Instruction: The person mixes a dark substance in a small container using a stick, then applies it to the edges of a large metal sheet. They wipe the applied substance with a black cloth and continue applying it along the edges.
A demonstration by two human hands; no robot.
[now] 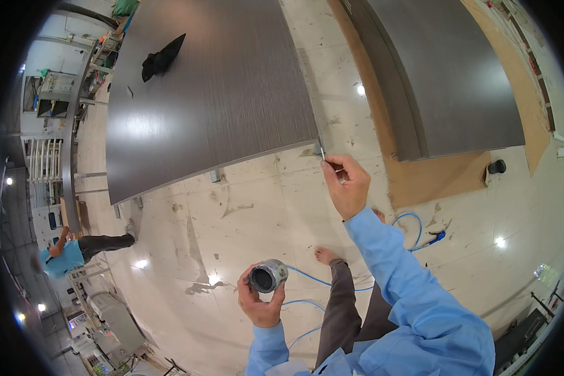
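My left hand (261,308) is wrapped round a small round can (269,276) with a dark inside and grey smears on its outer wall. It holds the can over the floor, mouth facing up. My right hand (347,188) reaches forward and pinches a thin stick-like tool (322,152) between thumb and fingertips. The tool's tip is at the near right corner of a large dark brown wood-grain panel (219,106); whether it touches the edge is too small to tell. A crumpled black cloth or bag (161,59) lies on the panel.
Dark panels (457,81) are stacked on brown board (429,178) to the right, with a small black object (497,167) beside them. A blue air hose with a blow gun (437,237) crosses the floor near my bare feet. Another person (66,255) is at far left.
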